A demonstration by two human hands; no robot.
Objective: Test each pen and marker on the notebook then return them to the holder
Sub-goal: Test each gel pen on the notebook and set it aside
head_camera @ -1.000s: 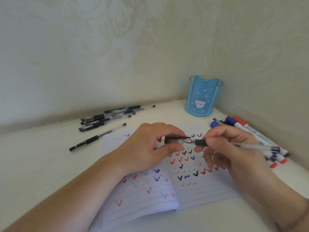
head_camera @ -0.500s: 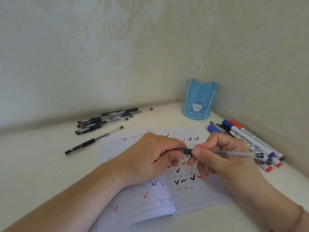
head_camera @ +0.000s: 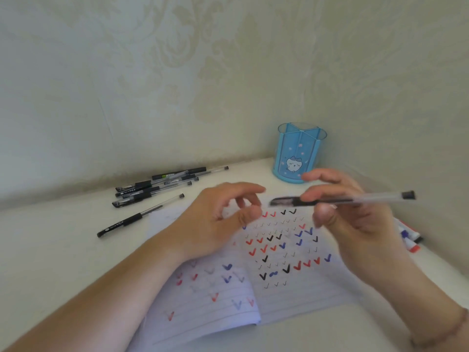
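Note:
My right hand [head_camera: 355, 219] pinches a capped black gel pen [head_camera: 342, 199], held level above the open notebook [head_camera: 266, 288]. The notebook's lined pages carry many red, blue and black tick marks. My left hand [head_camera: 218, 219] hovers over the notebook's left page with loosely curled fingers, holding nothing, just left of the pen's cap. The blue pen holder [head_camera: 299, 153] stands in the corner behind my hands and looks empty.
Several black gel pens [head_camera: 157, 186] lie in a heap at the back left by the wall, and one more black pen [head_camera: 139, 215] lies apart nearer me. Markers [head_camera: 411, 237] lie at the right, mostly hidden behind my right hand. Walls close the back and right.
My left hand has let go of the pen's cap end and drawn back to the left. My right hand has lifted the capped pen higher above the notebook.

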